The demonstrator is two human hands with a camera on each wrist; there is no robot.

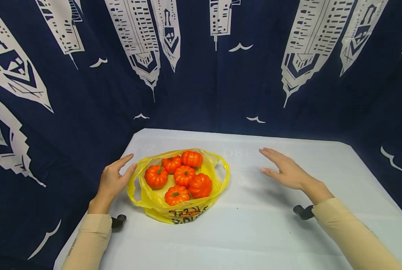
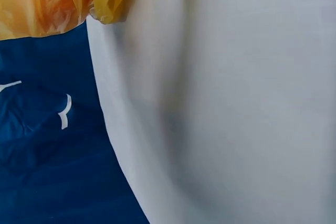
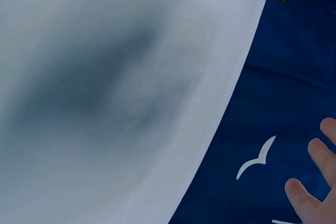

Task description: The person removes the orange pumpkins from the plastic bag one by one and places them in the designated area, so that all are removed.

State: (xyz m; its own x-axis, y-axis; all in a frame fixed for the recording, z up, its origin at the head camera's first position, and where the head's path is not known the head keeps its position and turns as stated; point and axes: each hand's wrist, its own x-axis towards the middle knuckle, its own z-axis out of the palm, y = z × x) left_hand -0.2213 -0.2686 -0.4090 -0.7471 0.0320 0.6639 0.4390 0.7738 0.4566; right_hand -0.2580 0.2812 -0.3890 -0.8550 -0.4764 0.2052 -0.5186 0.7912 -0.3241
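Reading the creased print point(image 1: 187, 214) on the yellow bag point(image 1: 158, 212) of pumpkins point(image 1: 184, 175) is difficult for us. This bag sits on the table point(image 1: 251, 236) between our left hand point(image 1: 113, 180) and right hand point(image 1: 288, 170), both unclenched, grasping nothing.

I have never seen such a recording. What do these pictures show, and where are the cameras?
No machine is here: these are a person's bare left hand and right hand. One picture looks down from the head; the others come from the left and right wrists. On the white table stands an open yellow plastic bag with six orange pumpkins inside. The left hand is close beside it; the right hand hovers over the table farther away. Neither hand holds anything.
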